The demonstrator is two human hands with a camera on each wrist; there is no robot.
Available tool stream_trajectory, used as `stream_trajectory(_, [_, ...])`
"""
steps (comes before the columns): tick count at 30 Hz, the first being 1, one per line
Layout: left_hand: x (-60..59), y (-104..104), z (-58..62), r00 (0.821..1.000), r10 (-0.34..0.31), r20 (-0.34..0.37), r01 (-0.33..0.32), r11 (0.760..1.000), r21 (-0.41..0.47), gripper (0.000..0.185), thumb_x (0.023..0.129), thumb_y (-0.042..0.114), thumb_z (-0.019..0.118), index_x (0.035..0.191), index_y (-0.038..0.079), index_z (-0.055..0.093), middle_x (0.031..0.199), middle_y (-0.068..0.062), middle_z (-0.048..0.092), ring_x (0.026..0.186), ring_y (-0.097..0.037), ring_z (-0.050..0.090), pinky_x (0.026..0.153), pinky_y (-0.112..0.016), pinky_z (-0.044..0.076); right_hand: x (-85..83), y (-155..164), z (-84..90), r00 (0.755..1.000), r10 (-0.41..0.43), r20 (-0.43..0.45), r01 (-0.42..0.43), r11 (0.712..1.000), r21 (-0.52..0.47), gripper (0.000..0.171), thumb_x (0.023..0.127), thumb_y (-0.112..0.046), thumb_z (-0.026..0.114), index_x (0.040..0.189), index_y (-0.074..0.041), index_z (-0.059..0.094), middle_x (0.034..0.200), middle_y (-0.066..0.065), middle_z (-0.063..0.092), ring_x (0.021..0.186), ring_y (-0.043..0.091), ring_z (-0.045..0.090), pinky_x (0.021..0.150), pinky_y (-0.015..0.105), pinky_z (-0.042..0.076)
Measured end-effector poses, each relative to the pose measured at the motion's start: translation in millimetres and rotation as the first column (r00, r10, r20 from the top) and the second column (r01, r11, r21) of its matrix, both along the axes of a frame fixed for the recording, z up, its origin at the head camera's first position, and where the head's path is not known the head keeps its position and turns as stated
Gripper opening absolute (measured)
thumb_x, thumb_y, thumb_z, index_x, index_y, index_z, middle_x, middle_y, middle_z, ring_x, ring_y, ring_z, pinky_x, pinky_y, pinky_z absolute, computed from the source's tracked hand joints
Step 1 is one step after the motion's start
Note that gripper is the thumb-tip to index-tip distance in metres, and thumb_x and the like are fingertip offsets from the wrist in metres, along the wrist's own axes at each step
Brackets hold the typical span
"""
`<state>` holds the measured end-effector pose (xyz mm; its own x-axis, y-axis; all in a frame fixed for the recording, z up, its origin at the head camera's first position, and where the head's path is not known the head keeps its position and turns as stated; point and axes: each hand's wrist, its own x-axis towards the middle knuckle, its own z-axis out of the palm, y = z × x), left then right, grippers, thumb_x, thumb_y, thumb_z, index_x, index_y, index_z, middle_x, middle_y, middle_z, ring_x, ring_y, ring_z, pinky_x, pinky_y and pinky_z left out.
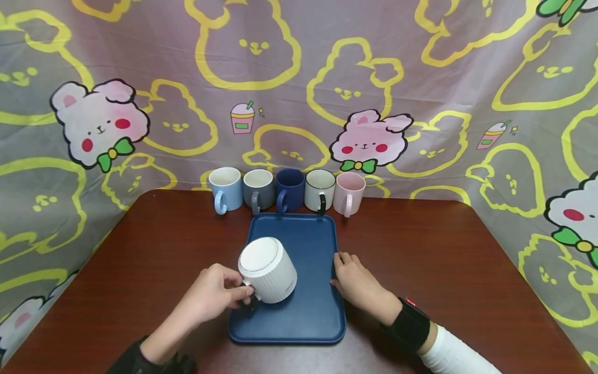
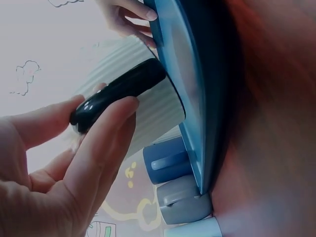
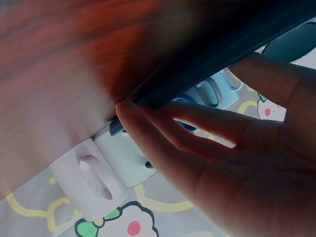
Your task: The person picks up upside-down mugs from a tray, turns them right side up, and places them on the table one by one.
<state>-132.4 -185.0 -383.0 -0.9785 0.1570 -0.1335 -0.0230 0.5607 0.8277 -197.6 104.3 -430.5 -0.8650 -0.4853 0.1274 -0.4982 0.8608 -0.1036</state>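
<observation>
A white ribbed mug (image 1: 275, 275) is upside down and tilted over the blue tray (image 1: 310, 317), its base turned up and its rim close to the tray surface. My left hand (image 1: 217, 291) pinches its black handle (image 2: 118, 91) between thumb and fingers, at the tray's left side. On the opposite side, my right hand (image 1: 357, 280) touches the tray's right edge with nearly straight fingers (image 3: 163, 148). The inside of the mug is hidden.
Behind the tray stand several upright mugs in a row: light blue (image 1: 226, 188), grey (image 1: 258, 189), dark blue (image 1: 290, 188), white with a black handle (image 1: 320, 188) and pink (image 1: 350, 191). A patterned cloth (image 1: 280, 104) hangs behind the brown table (image 1: 420, 249).
</observation>
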Motion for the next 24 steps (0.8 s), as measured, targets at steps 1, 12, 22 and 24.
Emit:
stream_trajectory(1, [-0.8, 0.7, 0.3, 1.000, 0.011, 0.000, -0.011, 1.000, 0.011, 0.011, 0.082, 0.011, 0.072, 0.079, 0.000, 0.073, 0.072, -0.006, 0.070, 0.070, -0.015, 0.068, 0.062, -0.032, 0.058, 0.1, 0.1, -0.1, 1.000, -0.002, 0.003, 0.002, 1.000, -0.001, 0.058, 0.086, -0.023, 0.070, 0.127, 0.013, 0.051, 0.123, 0.027, 0.055, 0.110, 0.039, 0.055, 0.087, 0.042, 0.053])
stream_trajectory(12, [-14.6, 6.6, 0.4, 0.998, 0.061, -0.028, -0.056, 0.986, 0.160, 0.015, 0.086, 0.007, 0.068, 0.089, -0.008, 0.070, 0.074, -0.012, 0.070, 0.069, -0.019, 0.069, 0.064, -0.034, 0.058, -0.4, 1.3, 0.0, 0.999, -0.030, 0.012, 0.030, 0.999, -0.020, 0.059, 0.088, -0.033, 0.067, 0.126, 0.009, 0.053, 0.122, 0.025, 0.057, 0.107, 0.035, 0.056, 0.087, 0.044, 0.053])
stream_trajectory(22, [-27.8, 12.9, 5.5, 1.000, 0.026, 0.001, -0.024, 0.942, 0.335, 0.024, 0.090, 0.006, 0.062, 0.096, -0.017, 0.064, 0.082, -0.017, 0.070, 0.075, -0.019, 0.069, 0.070, -0.039, 0.058, -4.0, -1.2, 2.5, 0.997, -0.078, 0.009, 0.079, 0.990, -0.113, 0.060, 0.090, -0.040, 0.062, 0.130, 0.004, 0.052, 0.125, 0.021, 0.057, 0.110, 0.032, 0.057, 0.088, 0.045, 0.053])
stream_trajectory(24, [-30.7, 14.8, 6.5, 1.000, 0.029, -0.004, -0.026, 0.931, 0.364, 0.025, 0.090, 0.005, 0.062, 0.096, -0.019, 0.062, 0.081, -0.016, 0.070, 0.075, -0.019, 0.069, 0.070, -0.039, 0.058, -3.9, -2.3, 3.8, 0.997, -0.083, -0.006, 0.081, 0.986, -0.147, 0.058, 0.091, -0.040, 0.061, 0.129, 0.003, 0.054, 0.124, 0.020, 0.058, 0.109, 0.031, 0.059, 0.088, 0.045, 0.053])
